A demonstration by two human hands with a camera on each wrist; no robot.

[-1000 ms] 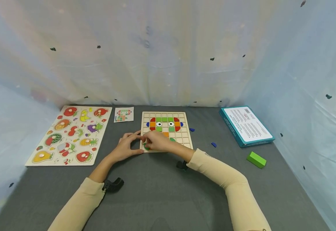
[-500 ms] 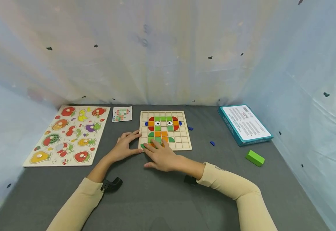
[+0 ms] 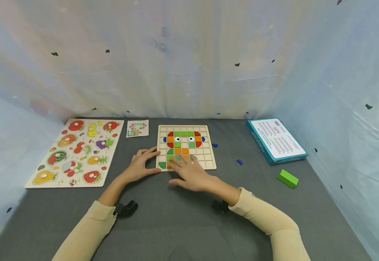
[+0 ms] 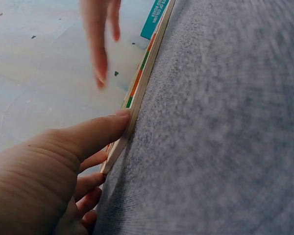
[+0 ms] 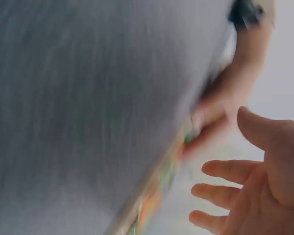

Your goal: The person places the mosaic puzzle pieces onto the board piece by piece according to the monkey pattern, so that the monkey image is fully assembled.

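Note:
My left hand [image 3: 139, 166] holds the near left corner of a wooden mosaic board [image 3: 205, 152], thumb [image 4: 103, 132] at the near edge and fingers along the left side. Red, orange, green and blue tiles with two eye pieces form a figure on the board's grid. A green quarter-round tile [image 3: 162, 165] lies at its near left corner. Over the near edge hovers my right hand [image 3: 192, 175], fingers spread and holding nothing; it hides some lower tiles. In the right wrist view its fingers are apart from the board, which looks blurred there.
A fruit peg puzzle [image 3: 109, 168] lies at the left, beside a small pattern card [image 3: 137, 128]. Right of the board are two blue half-round pieces, one being a nearer blue piece [image 3: 239, 162]. Farther right are a teal box [image 3: 277, 140] and a green block [image 3: 287, 178].
My right hand has let go of the green quarter-round tile at the near left corner, drawn back right and spread its fingers. My left hand stays at the board.

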